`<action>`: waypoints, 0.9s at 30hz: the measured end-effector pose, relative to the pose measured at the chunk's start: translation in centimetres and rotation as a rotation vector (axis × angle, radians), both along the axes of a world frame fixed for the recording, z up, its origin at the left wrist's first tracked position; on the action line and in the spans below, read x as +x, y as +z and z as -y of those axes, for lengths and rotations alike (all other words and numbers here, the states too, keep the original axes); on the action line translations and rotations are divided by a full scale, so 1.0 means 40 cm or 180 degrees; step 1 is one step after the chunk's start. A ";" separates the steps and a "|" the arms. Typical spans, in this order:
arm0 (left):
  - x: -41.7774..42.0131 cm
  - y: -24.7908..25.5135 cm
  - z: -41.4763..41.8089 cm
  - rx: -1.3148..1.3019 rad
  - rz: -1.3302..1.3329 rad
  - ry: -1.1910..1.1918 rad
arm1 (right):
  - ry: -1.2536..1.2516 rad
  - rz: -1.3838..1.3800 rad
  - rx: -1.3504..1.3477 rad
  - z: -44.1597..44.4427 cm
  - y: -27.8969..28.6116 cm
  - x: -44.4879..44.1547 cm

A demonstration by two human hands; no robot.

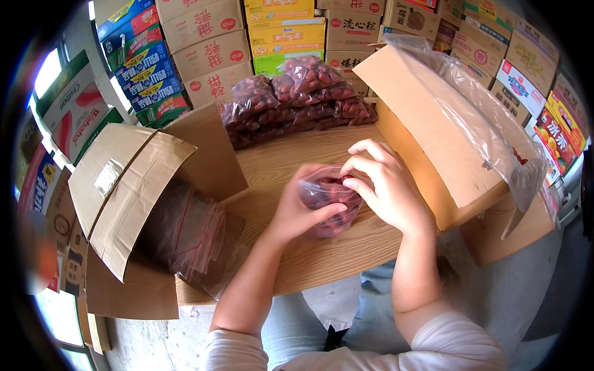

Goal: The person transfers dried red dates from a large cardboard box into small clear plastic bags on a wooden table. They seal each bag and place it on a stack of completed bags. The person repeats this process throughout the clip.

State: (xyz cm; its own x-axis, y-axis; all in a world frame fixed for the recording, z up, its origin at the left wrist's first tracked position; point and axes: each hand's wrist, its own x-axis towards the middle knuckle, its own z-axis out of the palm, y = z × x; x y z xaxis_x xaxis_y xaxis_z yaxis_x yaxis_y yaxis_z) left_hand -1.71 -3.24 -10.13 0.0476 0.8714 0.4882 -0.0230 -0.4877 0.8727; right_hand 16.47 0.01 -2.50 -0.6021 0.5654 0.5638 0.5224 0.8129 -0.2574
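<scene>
A clear zip bag [332,213] of dark red dried fruit, which look like jujubes, stands upright on the wooden table [260,176]. My left hand [301,206] grips the bag from its left side, thumb across the front. At the bag's open mouth, my right hand [383,185] pinches a dark red fruit [345,180] between thumb and fingers. Behind them, filled bags [301,97] of the same fruit lie stacked at the table's far side. Empty zip bags [197,232] with red seal strips lie in the open cardboard box at the left.
An open cardboard box [134,185] rests on its side at the table's left. On the right stands a large carton [431,125] with a clear plastic liner [487,111] over its flap; a little red fruit shows inside. Stacked printed cartons [287,32] line the far side.
</scene>
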 end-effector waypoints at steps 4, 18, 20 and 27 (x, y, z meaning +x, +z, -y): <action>-0.006 -0.001 -0.005 0.0040 -0.0154 -0.0035 | 0.0174 -0.0379 -0.0329 -0.006 0.006 -0.003; -0.003 -0.006 -0.001 -0.0149 0.0157 -0.0154 | 0.0599 -0.0647 -0.0561 0.009 -0.016 -0.061; -0.005 0.000 0.001 -0.0134 0.0070 -0.0097 | 0.0503 -0.0347 0.0036 0.009 -0.025 -0.064; -0.006 0.009 0.000 -0.0016 -0.0073 -0.0133 | 0.0712 -0.1749 -0.0699 -0.021 -0.013 -0.003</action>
State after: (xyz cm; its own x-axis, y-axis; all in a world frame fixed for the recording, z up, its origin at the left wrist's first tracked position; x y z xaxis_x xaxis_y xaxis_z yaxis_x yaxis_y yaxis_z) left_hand -1.94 -3.22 -9.77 0.0953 0.8709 0.4822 -0.0232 -0.4823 0.8757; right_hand 16.36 0.86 -3.04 -0.3747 0.5970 0.7094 0.0899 0.7849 -0.6130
